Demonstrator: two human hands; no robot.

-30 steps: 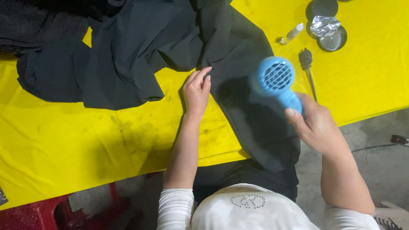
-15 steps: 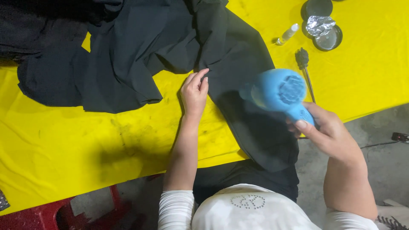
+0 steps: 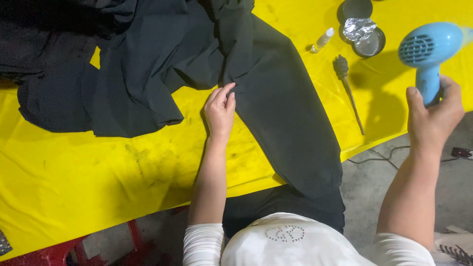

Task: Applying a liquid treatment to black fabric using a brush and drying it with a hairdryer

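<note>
- On the yellow tabletop, in the one head view we have, a dark garment lies spread out, one long leg or sleeve of it running down over the near edge toward our lap.
- Our left hand rests on the tabletop at the garment's edge, palm down, forearm reaching straight out from the body. Its fingers are bent and pinch a fold of the cloth near a seam, so we judge it is holding the fabric in place.
- Our right hand is raised off to the right, past the tabletop's edge, elbow bent and wrist upright. Its fingers are clenched round the handle of a blue hairdryer.
- The dryer's grille faces us, and the nozzle looks turned away from the garment; the far end is blurred, so we cannot tell more of its aim.
- As for progress, we judge the work on the cloth is under way but not finished: the garment is still crumpled and bunched at the upper left, and only the long part beside the left hand lies flat. Whether that part is dry or treated the view does not show.
- Near the dryer lie a small brush, a little clear bottle and a round tin with crumpled foil, all apart from both hands.
</note>
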